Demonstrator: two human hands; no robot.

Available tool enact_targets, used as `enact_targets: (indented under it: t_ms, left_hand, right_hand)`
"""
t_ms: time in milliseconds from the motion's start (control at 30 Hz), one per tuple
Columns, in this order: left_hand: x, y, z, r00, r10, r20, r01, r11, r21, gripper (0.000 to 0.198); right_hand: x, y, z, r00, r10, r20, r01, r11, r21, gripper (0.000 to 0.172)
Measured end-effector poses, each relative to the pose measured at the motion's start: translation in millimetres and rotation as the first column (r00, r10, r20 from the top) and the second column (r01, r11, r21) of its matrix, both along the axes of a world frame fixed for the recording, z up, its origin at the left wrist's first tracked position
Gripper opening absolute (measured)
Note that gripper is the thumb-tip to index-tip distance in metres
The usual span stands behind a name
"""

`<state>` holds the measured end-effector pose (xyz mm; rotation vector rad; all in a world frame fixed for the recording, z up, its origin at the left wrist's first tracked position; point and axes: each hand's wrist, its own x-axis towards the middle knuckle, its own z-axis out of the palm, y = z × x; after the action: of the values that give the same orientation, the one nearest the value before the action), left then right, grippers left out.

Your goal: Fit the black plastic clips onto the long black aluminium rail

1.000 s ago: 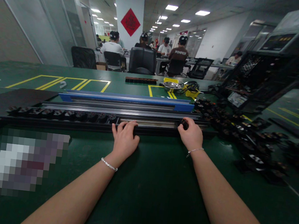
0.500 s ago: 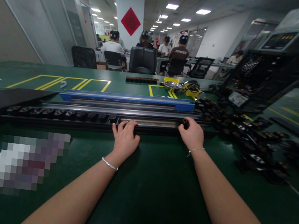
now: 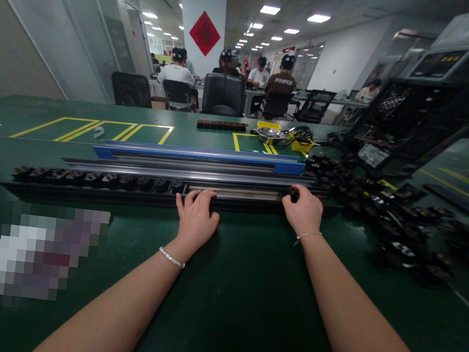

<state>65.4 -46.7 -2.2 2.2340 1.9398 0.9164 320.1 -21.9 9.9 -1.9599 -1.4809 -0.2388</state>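
Note:
A long black rail (image 3: pixel 100 197) lies across the green table, with a bright metal strip in its channel. A row of small black parts with metallic tops (image 3: pixel 109 179) fills the left stretch of the rail. My left hand (image 3: pixel 199 211) is open, its fingers apart and laid on the near edge of the rail beside the last part of the row. Near the right end of the rail, my right hand (image 3: pixel 304 209) is closed around a small black part (image 3: pixel 293 193), mostly covered by the fingers. Whether that part touches the rail I cannot tell.
Behind the rail lie a second metal rail (image 3: pixel 142 169) and a blue-ended rail (image 3: pixel 288 167). A heap of black parts (image 3: pixel 394 217) is on the right, before a tilted black machine (image 3: pixel 393 120). A metal bowl (image 3: pixel 271 135) stands farther back. Several people sit beyond the table.
My right hand has shifted very slightly to the right with the black part in its fingers. My left hand stays where it was.

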Motion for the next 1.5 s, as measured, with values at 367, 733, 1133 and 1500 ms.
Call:
enact_targets:
  t_ms: [367, 733, 1133, 1500]
  left_hand:
    - [0.3, -0.9, 0.1, 1.000, -0.007, 0.001, 0.007, 1.000, 0.006, 0.044]
    - [0.2, 0.1, -0.6, 1.000, -0.001, 0.000, 0.001, 1.000, 0.001, 0.045]
    - [0.1, 0.4, -1.1, 1.000, -0.003, 0.003, 0.003, 1.000, 0.004, 0.045]
    - [0.1, 0.8, -1.5, 1.000, 0.005, -0.010, -0.005, 1.000, -0.001, 0.045]
  right_hand:
    - [1.6, -0.1, 1.8, 0.999, -0.040, -0.014, 0.040, 0.999, -0.035, 0.037]
    - [7.1, 1.6, -1.1, 0.998, -0.063, -0.022, 0.063, 0.998, -0.009, 0.037]
    - [9.3, 1.3, 0.2, 0.995, -0.089, -0.052, 0.088, 0.996, -0.017, 0.038]
    - [11.2, 1.2, 0.4, 0.990, -0.120, -0.069, 0.119, 0.993, -0.016, 0.037]
